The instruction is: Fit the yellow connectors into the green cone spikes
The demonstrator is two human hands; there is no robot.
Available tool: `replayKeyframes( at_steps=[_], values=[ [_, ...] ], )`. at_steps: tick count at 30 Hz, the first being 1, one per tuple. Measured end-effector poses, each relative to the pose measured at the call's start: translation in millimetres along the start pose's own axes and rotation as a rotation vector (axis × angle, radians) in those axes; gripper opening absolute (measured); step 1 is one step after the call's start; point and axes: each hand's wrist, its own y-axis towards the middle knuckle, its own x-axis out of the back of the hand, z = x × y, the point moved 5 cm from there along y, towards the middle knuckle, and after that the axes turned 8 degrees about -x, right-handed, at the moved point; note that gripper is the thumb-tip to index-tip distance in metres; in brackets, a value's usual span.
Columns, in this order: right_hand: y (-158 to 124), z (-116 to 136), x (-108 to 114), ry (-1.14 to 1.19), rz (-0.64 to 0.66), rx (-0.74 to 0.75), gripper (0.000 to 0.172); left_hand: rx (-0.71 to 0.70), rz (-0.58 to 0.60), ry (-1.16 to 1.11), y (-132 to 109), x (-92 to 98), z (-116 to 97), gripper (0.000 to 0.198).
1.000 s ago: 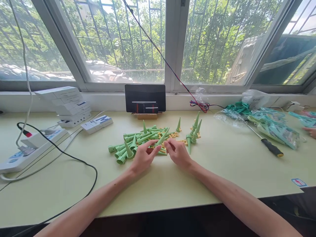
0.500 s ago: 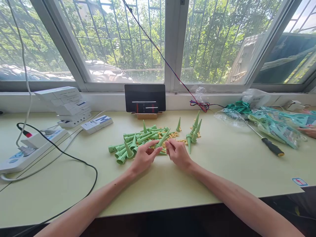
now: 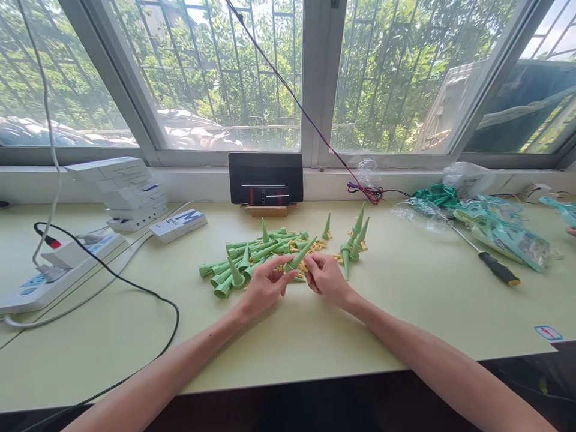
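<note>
In my left hand [image 3: 266, 282] I grip a green plastic spike [image 3: 300, 257], its point tilted up to the right. My right hand [image 3: 327, 276] is pinched beside the spike's lower end on a small yellow plastic piece [image 3: 306, 268], mostly covered by the fingers. Behind and left of my hands lies a pile of green spikes [image 3: 261, 252], with several standing on their wide ends. Small yellow pieces [image 3: 318, 245] are scattered at the pile's right side. To the right stands a cluster of green spikes with yellow pieces fitted [image 3: 359, 243].
A screwdriver [image 3: 498, 268] and bagged green parts [image 3: 504, 231] lie at the right. Phone [image 3: 269, 196] and black tablet [image 3: 265, 174] lean at the back. White boxes [image 3: 130, 192], a power strip [image 3: 67, 276] and cables occupy the left. Another person's fingers show at the far right edge.
The spike in my left hand has tilted slightly more to the right, beside my right fingers. At the far right, the other person's hand has moved away with a green bagged part.
</note>
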Motion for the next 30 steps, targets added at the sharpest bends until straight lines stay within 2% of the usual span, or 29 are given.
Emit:
replayKeyframes(
  at_steps=[9, 15, 21, 26, 28, 30],
  values=[
    [2, -9, -3, 0.233, 0.124, -0.229, 0.040, -0.062, 0.008, -0.016, 2, 0.5, -3, 0.037],
    [-1, -11, -6, 0.310, 0.270, -0.399, 0.034, -0.117, 0.055, -0.039, 1, -1.5, -2, 0.038],
    [-4, -10, -7, 0.364, 0.347, -0.473, 0.026, -0.136, 0.061, -0.062, 1, -2.8, -6, 0.033],
    [-3, -16, -6, 0.398, 0.342, -0.513, 0.031, -0.152, 0.053, 0.004, 0, -2.8, -9, 0.031],
    [-1, -19, -6, 0.355, 0.312, -0.489, 0.031, -0.171, 0.039, 0.042, 1, -2.9, -11, 0.031],
    [1, -20, -6, 0.268, 0.256, -0.403, 0.030, -0.181, 0.029, 0.072, 1, -3.1, -12, 0.031]
  ],
)
